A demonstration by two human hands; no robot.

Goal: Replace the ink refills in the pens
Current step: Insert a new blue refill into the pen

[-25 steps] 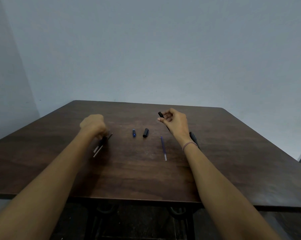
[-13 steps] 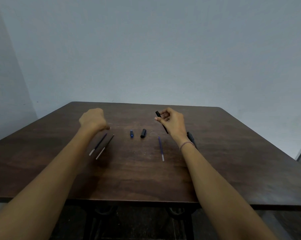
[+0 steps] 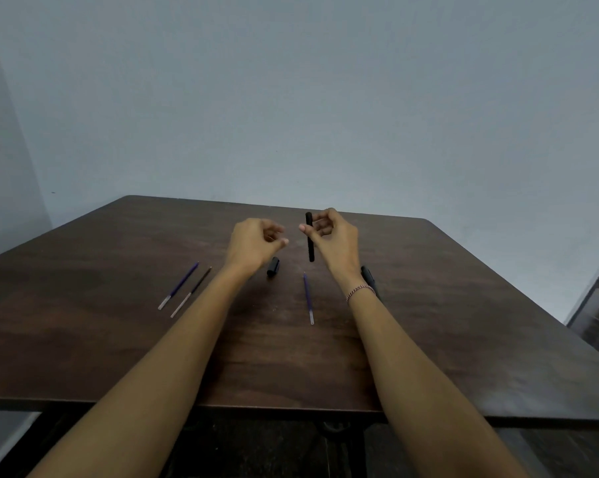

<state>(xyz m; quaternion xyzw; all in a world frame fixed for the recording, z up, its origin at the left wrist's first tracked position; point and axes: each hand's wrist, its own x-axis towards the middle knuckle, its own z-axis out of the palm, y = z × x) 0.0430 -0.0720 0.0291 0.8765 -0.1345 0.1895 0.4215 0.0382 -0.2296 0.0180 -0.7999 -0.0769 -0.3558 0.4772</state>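
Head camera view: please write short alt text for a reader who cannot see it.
A person's right hand holds a black pen barrel upright above a dark wooden table, while the empty left hand reaches toward it. On the table lie three thin refills, two of them side by side at left, and a black cap.

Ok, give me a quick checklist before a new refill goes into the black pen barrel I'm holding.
1. Pen barrel gripped in the right hand, held about upright above the table: ok.
2. Left hand free to pick a refill: ok, it holds nothing visible.
3. A refill within reach: ok, the single blue refill lies just below the barrel.
4. Two refills on the left kept apart from that one: ok.
5. Black cap on the table: ok.
6. Barrel empty inside: cannot tell.
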